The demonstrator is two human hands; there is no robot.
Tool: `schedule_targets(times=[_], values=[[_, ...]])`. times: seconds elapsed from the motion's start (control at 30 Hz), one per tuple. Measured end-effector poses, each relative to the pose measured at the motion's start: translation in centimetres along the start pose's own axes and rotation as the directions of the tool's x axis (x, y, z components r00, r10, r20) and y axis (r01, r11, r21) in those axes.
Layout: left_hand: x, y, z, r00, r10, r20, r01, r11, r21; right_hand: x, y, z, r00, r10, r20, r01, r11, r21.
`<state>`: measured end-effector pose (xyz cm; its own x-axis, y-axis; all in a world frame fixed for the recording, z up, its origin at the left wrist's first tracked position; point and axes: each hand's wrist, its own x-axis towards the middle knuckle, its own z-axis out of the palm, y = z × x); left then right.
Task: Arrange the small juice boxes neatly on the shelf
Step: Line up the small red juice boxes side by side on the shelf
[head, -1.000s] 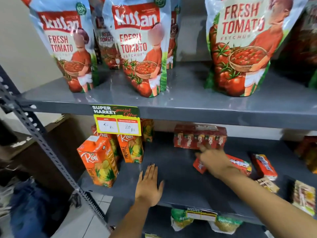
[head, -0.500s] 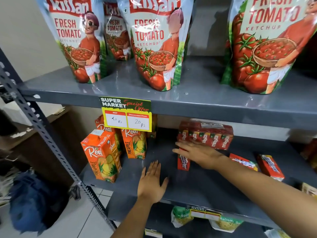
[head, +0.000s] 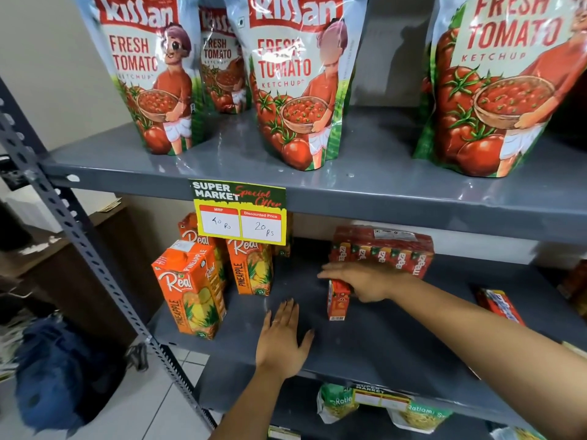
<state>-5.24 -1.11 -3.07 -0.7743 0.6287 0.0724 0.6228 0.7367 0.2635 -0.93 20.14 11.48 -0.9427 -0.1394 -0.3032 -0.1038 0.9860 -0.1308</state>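
Grey metal shelves carry the stock. On the upper shelf stand ketchup pouches, a price tag fixed to its front edge. The middle shelf holds upright pineapple cartons, a wrapped pack of juice boxes at the back, one small box standing upright just in front of it, and another box lying flat to the right. A left hand rests flat on the shelf.

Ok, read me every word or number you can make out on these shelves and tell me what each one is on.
"Kissan FRESH TOMATO KETCHUP": ketchup pouches, top shelf.
"SUPER MARKET Special Offer", "MRP 40 Rs", "Discounted Price 20 Rs": price tag on the shelf edge.
"Real", "PINEAPPLE": orange juice cartons.
"maaza": wrapped pack of juice boxes.
"Ratlami": snack bags below, partly hidden.
Small juice box under the right hand: print too small.
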Motion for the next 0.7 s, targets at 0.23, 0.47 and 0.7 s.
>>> schedule_targets(times=[0.23, 0.47, 0.7], values=[[-0.1, 0.0, -0.1, 1.0, 0.001, -0.002, -0.001, 1.0, 0.0, 0.9, -0.5, 0.3, 0.993, 0.099, -0.06, -0.092, 0.99, 0.109], [-0.2, 0.1, -0.3, 1.0, 0.001, 0.004, -0.001, 1.0, 0.005, 1.5, -1.1, 2.1, 0.957, 0.243, -0.156, -0.228, 0.968, 0.11], [-0.1, 0.0, -0.1, 1.0, 0.005, 0.0, -0.005, 1.0, 0.007, -3.3, 3.8, 1.8, 0.92, 0.392, 0.009, -0.369, 0.856, 0.362]])
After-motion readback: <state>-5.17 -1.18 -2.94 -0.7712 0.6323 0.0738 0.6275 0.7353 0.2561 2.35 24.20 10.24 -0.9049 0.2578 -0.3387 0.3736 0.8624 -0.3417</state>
